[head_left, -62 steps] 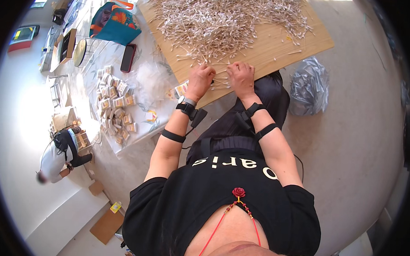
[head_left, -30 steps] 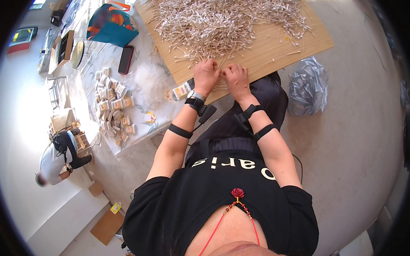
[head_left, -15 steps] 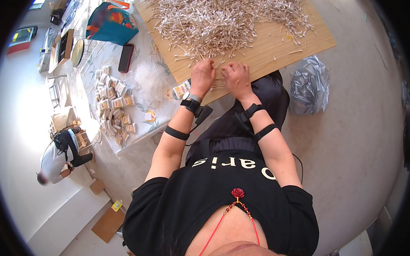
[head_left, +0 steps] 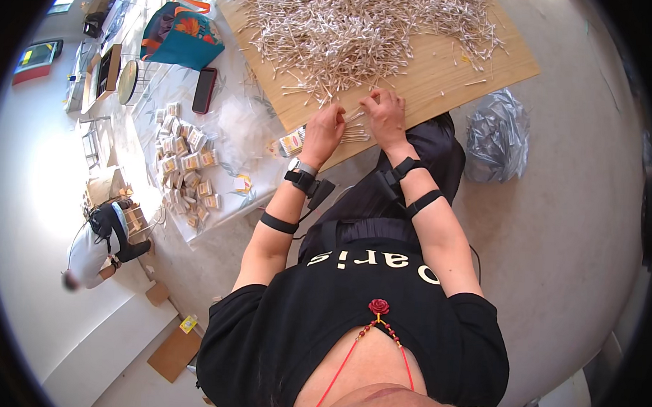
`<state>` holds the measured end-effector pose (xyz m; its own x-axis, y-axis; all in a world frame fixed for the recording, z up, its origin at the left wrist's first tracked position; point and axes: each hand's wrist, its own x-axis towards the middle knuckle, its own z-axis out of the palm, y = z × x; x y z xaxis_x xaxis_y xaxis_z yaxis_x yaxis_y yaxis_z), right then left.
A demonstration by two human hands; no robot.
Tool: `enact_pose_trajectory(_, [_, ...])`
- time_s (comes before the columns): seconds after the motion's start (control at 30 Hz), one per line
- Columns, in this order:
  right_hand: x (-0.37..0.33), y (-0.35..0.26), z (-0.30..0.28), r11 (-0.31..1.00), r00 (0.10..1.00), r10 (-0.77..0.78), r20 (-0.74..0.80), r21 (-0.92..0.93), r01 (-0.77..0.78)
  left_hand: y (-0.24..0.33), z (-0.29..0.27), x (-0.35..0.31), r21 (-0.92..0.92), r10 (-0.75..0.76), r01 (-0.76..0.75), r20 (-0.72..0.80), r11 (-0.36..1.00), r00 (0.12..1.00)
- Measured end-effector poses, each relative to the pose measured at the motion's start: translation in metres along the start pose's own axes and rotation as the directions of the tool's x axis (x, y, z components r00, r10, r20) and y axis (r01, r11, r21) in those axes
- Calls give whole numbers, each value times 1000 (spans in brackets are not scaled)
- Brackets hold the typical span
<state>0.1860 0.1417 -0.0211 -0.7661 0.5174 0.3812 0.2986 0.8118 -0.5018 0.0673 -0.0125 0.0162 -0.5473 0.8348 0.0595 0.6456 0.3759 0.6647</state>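
Note:
A big heap of cotton swabs (head_left: 339,35) covers the far part of a wooden board (head_left: 445,93). My left hand (head_left: 323,135) is at the heap's near edge, its fingers bent together in a pinch. Across a small gap, my right hand (head_left: 388,119) has its fingers curled, thumb toward the left hand. Whatever either pinches is too small to make out. Between the hands, a small row of cotton swabs (head_left: 355,130) lies near the board's front edge. Beside my left wrist is a flat pack of swabs (head_left: 292,141), partly covered by that hand.
On the left, a cloth-covered table (head_left: 232,213) bears many small filled packs (head_left: 187,159), clear plastic bags (head_left: 239,129), a phone (head_left: 205,90) and a teal tote bag (head_left: 184,41). A grey plastic bag (head_left: 497,134) stands right of the board. Another person (head_left: 95,246) bends at far left.
My hands have drawn slightly apart, the right one up and to the right. More of the small swab row shows between them. The view has shifted a little.

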Motion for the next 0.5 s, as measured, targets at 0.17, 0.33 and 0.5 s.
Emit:
enact_pose_trajectory(0.17, [2,-1,-2,997,997,73,-28,-24,-73,-2,0,-1,-26,-20,20,8,999,1000])
enact_pose_trajectory(0.33, [1,-4,-3,999,1000,14,27,41,-16,-9,-2,13,94,-150,171,-195,981,969])
enact_pose_trajectory(0.5, [1,-3,-3,997,999,-30,25,74,28,1,8,34,124,-254,291,-252,949,934])
